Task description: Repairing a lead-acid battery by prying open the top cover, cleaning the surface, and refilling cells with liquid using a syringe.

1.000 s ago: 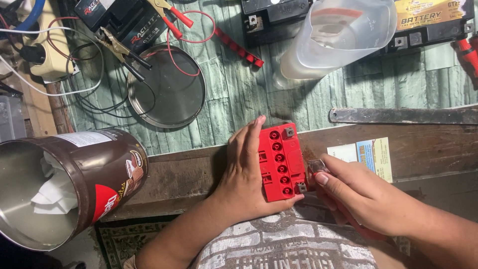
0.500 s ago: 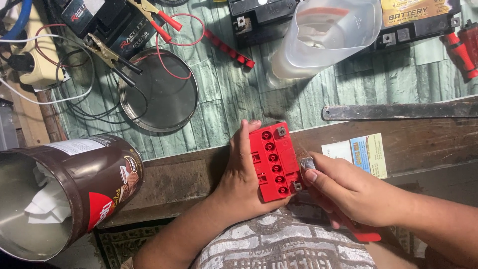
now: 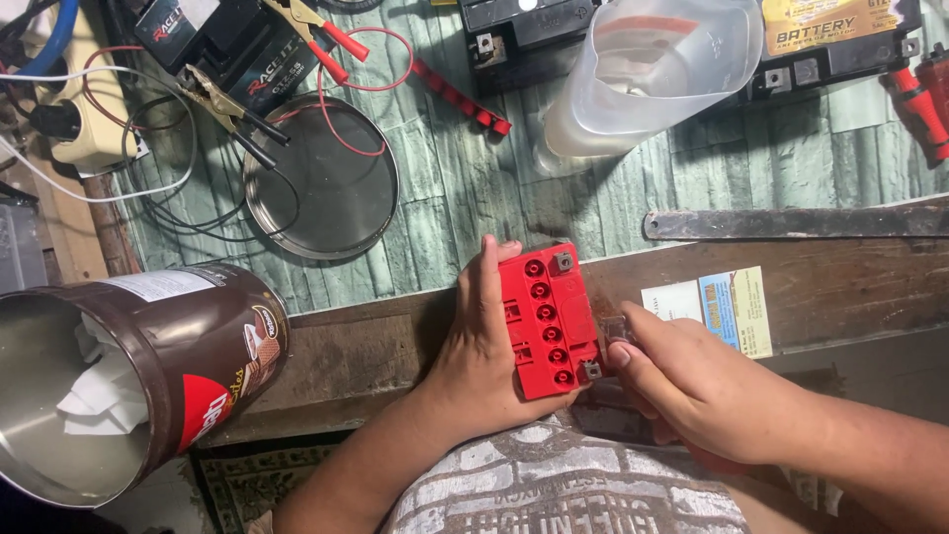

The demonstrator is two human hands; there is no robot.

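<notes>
The left hand (image 3: 481,341) lies flat along the left side of a small red battery (image 3: 550,319) on the wooden bench edge (image 3: 356,346), fingers straight and thumb beneath, bracing it; the right hand (image 3: 692,381) is curled narrow at its right side, fingertips pinching something small I cannot make out. A brown tin (image 3: 129,381) lies tipped at left, with a round metal lid (image 3: 321,178), clip leads (image 3: 232,109) and a clear plastic jug (image 3: 652,69) well beyond the battery
</notes>
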